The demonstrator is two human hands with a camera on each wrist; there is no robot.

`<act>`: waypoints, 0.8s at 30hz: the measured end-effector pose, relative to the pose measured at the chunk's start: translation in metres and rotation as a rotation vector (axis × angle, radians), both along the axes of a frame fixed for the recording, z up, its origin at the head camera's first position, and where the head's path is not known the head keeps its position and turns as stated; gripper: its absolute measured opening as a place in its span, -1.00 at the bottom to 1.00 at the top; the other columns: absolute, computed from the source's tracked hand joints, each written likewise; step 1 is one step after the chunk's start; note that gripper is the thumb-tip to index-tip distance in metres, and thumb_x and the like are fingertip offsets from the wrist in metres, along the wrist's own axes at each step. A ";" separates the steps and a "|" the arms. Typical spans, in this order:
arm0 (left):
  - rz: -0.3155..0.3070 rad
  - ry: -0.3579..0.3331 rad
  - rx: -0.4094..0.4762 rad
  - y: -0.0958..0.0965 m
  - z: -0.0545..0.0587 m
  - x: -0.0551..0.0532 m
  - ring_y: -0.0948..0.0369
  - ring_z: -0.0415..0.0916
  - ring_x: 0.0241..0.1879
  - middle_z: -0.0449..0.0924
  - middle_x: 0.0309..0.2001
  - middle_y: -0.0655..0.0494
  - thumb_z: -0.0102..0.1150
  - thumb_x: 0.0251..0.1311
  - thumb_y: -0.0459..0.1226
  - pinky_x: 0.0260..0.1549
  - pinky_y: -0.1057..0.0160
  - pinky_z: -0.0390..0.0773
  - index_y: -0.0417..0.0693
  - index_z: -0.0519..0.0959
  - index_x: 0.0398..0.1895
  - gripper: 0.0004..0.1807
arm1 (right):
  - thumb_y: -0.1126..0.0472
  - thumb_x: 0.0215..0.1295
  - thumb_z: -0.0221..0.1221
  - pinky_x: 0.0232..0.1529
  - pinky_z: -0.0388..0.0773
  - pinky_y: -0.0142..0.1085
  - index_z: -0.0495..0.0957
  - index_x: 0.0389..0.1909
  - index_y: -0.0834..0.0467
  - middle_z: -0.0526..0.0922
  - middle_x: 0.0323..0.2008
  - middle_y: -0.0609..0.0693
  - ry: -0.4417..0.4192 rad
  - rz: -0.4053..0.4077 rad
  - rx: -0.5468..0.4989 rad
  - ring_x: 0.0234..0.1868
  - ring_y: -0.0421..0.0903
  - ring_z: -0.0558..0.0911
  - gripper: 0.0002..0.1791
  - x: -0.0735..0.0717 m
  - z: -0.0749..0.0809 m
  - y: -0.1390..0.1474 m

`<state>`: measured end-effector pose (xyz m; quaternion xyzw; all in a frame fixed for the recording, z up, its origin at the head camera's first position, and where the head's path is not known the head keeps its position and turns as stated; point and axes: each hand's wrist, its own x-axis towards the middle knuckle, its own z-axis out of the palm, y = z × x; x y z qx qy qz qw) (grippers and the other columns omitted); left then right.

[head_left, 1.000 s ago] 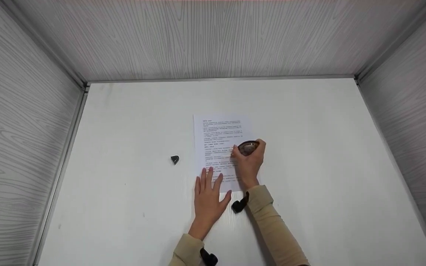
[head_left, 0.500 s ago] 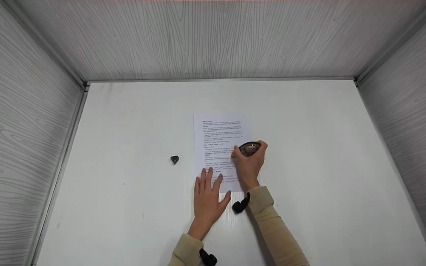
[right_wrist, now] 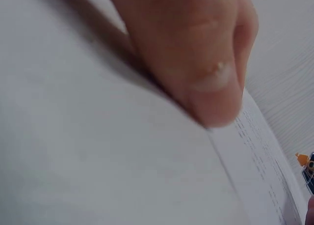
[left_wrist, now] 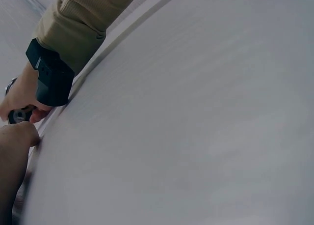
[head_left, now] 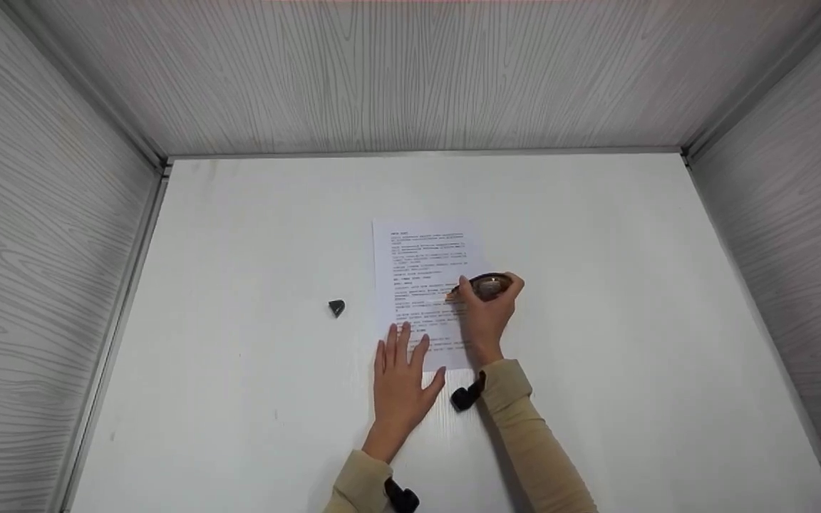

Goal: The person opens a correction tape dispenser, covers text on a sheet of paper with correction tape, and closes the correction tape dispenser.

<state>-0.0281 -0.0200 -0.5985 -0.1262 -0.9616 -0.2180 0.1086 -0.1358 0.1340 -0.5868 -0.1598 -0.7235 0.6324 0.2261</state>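
In the head view my right hand (head_left: 489, 313) grips a correction tape dispenser (head_left: 490, 286) with a see-through brown body. Its orange tip is down at the printed paper (head_left: 428, 249), and a pale strip seems to run left from it. My left hand (head_left: 400, 388) lies flat, fingers spread on the sheet's lower part. The right wrist view has a large thumb by the paper's edge (right_wrist: 223, 156), with the dispenser's orange tip (right_wrist: 302, 159) at the far right. At the left wrist view's edge, the right hand (left_wrist: 22, 95) holds the dispenser, partly hidden.
A small dark triangular piece (head_left: 337, 308) lies on the white table (head_left: 254, 399) left of the paper. Wood-grain panels (head_left: 410, 78) rise at the back and both sides. Black cameras are strapped to both wrists.
My right hand and the dispenser have slid a little to the right across the paper, and the orange tip now shows more plainly. The left hand keeps its place.
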 end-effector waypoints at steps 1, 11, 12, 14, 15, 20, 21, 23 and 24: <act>0.000 0.004 0.001 0.000 0.000 0.000 -0.13 0.02 0.48 0.22 0.44 -0.16 0.21 0.22 0.12 0.38 -0.16 0.07 -0.03 0.49 0.27 -0.36 | 0.11 0.12 0.46 -0.07 0.58 -0.13 0.15 0.21 0.31 0.45 0.01 0.19 0.005 0.001 -0.007 -0.02 0.03 0.58 -0.17 0.000 0.001 -0.001; 0.002 -0.011 0.000 0.000 0.002 0.000 -0.11 0.02 0.48 0.22 0.45 -0.15 0.15 0.30 0.08 0.39 -0.15 0.05 -0.01 0.50 0.27 -0.42 | 0.09 0.08 0.48 -0.19 0.65 -0.19 0.19 0.16 0.33 0.50 -0.04 0.18 0.025 0.055 0.001 -0.13 -0.01 0.65 -0.18 0.009 0.005 -0.022; 0.003 -0.013 0.000 0.000 0.003 0.000 -0.11 0.03 0.48 0.23 0.44 -0.14 0.13 0.32 0.06 0.39 -0.15 0.05 -0.01 0.51 0.27 -0.45 | 0.07 0.08 0.48 -0.18 0.65 -0.20 0.19 0.16 0.34 0.51 -0.05 0.16 0.017 0.056 0.014 -0.13 -0.02 0.65 -0.18 0.010 0.004 -0.025; 0.005 -0.016 -0.003 0.001 0.003 0.000 -0.10 0.03 0.48 0.23 0.44 -0.14 0.09 0.36 0.01 0.39 -0.15 0.05 0.00 0.51 0.28 -0.50 | 0.07 0.05 0.50 -0.18 0.64 -0.19 0.21 0.14 0.35 0.52 -0.07 0.12 0.012 0.060 0.019 -0.13 -0.03 0.64 -0.18 0.013 0.004 -0.028; 0.005 -0.020 -0.004 0.001 0.003 0.000 -0.10 0.03 0.48 0.23 0.44 -0.13 0.07 0.38 -0.02 0.40 -0.15 0.04 0.01 0.51 0.28 -0.52 | 0.06 0.05 0.50 -0.17 0.63 -0.20 0.21 0.13 0.35 0.52 -0.07 0.11 0.007 0.058 0.026 -0.12 -0.03 0.63 -0.17 0.014 0.003 -0.030; 0.004 -0.007 -0.007 0.001 0.000 -0.001 -0.11 0.04 0.48 0.24 0.43 -0.14 0.08 0.35 -0.06 0.38 -0.16 0.07 0.00 0.51 0.26 -0.53 | 0.04 0.03 0.51 -0.10 0.58 -0.19 0.24 0.10 0.34 0.53 -0.09 0.09 0.002 0.038 0.057 -0.09 -0.05 0.60 -0.19 0.017 -0.002 -0.034; 0.003 -0.003 -0.006 0.001 0.000 -0.001 -0.11 0.04 0.47 0.25 0.43 -0.14 0.09 0.35 -0.06 0.37 -0.17 0.08 0.00 0.51 0.26 -0.53 | 0.04 0.03 0.51 -0.08 0.56 -0.20 0.24 0.10 0.33 0.52 -0.08 0.09 0.000 0.032 0.064 -0.07 -0.05 0.59 -0.19 0.017 -0.003 -0.034; 0.001 0.002 -0.001 0.001 -0.001 -0.001 -0.12 0.05 0.47 0.24 0.43 -0.15 0.09 0.33 -0.06 0.36 -0.17 0.08 -0.01 0.51 0.26 -0.52 | 0.05 0.02 0.51 -0.05 0.54 -0.19 0.25 0.10 0.32 0.52 -0.07 0.10 -0.002 0.019 0.079 -0.05 -0.05 0.58 -0.20 0.017 -0.005 -0.035; 0.000 0.004 0.000 0.001 -0.001 -0.001 -0.12 0.05 0.47 0.24 0.43 -0.15 0.09 0.33 -0.06 0.36 -0.17 0.09 -0.01 0.51 0.26 -0.52 | 0.06 0.02 0.51 -0.04 0.53 -0.19 0.25 0.10 0.32 0.52 -0.06 0.10 -0.001 0.014 0.084 -0.04 -0.05 0.57 -0.21 0.017 -0.005 -0.035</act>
